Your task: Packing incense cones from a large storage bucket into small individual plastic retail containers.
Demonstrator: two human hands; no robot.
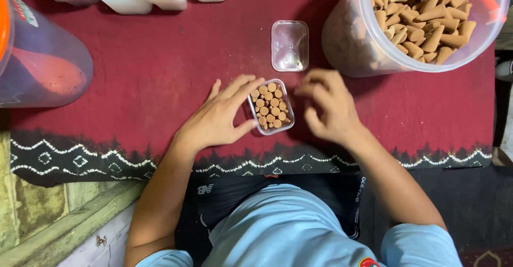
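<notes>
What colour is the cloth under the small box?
Dark red cloth, with a black-and-white patterned edge; head view.

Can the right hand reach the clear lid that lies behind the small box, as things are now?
Probably yes. The right hand is just beside the clear lid, and only bare red cloth lies between them. The small box of cones, steadied by the left hand, sits off that path.
</notes>
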